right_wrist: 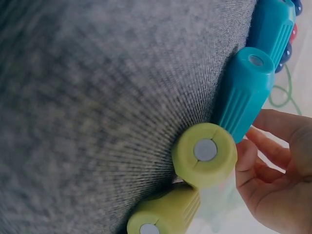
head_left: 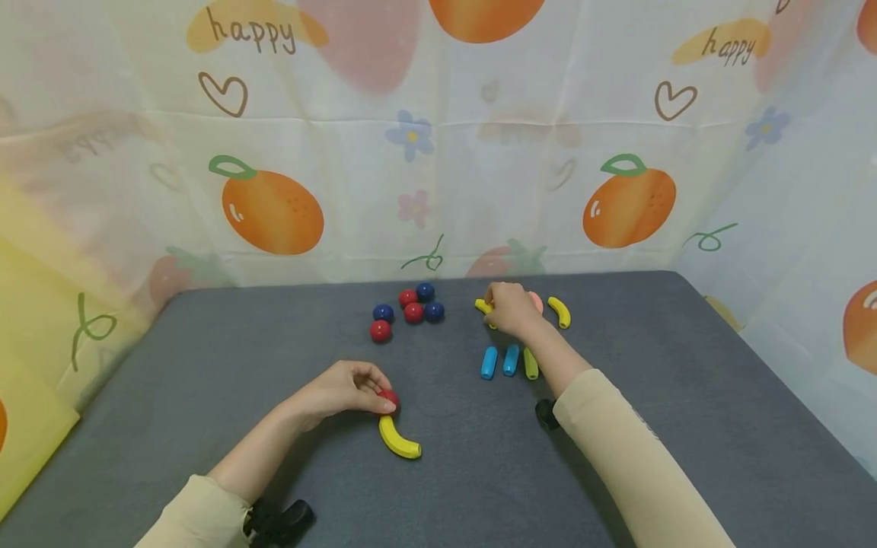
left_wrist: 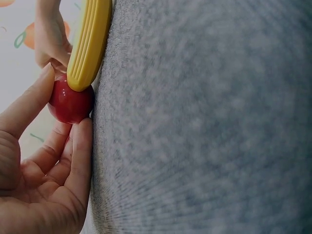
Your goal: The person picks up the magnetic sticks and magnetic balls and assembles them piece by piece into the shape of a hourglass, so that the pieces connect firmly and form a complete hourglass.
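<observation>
Red and glossy, a ball (left_wrist: pixel 70 105) sits clamped between the thumb and fingertips of the left hand (head_left: pixel 346 390), low over the grey cloth (head_left: pixel 438 495). A yellow curved piece (head_left: pixel 400 439) meets the ball with one end and bends away from these fingers towards the person's body and to the right. Farther from the body than the left fingers lies a loose cluster of three red balls (head_left: pixel 414 313) and three blue balls (head_left: pixel 435 312).

The right hand (head_left: pixel 511 309) reaches down over a second yellow piece (head_left: pixel 482 304), which shows at the near and far-left edges of its fingers; whether they are clamped on it I cannot tell from where I stand. Just right of this hand and partly behind it is a pink piece (head_left: pixel 537 302), with a third yellow piece (head_left: pixel 560 313) farther right. Nearer the body than the right fingers lie two blue rods (head_left: pixel 489 363) and, to their right, two yellow-green rods (right_wrist: pixel 187 155). Beyond both hands' fingers hangs a backdrop (head_left: pixel 356 160) printed with oranges.
</observation>
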Motion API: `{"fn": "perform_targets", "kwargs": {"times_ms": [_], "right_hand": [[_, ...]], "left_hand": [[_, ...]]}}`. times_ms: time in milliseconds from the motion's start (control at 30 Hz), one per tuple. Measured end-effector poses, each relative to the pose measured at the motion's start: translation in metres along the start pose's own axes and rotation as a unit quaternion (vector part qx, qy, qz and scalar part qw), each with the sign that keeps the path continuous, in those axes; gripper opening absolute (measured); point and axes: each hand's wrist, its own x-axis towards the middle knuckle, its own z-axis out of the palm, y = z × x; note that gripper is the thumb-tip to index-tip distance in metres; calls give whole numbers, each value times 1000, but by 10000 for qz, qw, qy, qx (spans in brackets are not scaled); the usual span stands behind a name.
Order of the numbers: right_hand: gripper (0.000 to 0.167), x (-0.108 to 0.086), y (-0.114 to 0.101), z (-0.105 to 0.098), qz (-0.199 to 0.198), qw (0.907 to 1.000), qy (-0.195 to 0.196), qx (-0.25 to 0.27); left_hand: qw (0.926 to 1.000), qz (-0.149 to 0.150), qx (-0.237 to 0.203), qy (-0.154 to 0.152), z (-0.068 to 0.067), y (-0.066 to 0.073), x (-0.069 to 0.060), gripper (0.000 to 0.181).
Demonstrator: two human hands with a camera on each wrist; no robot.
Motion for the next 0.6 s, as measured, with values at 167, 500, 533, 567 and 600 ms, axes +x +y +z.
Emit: {"fn": "perform_targets", "kwargs": {"times_ms": [167,500,533,567,600], "right_hand": [[25,1,-3,0,110,9997,-107,-209],[48,1,-9,2,-95,9988,-374,-292],[49,1,-9,2,-146,9989,-351,-291],[50,0,-10,2,-199,9988,-317,-304],[50,0,-10,1,-251,9988,-272,-325]], "left_hand": [[10000,36,-12,15,0,-1,0,35],[9999,83,-95,9,1,-2,0,36],[9999,91,-92,4,1,-2,0,36],[9999,103,-80,-2,0,-2,0,37],[9999,93,-76,7,0,-2,-1,37]]}}
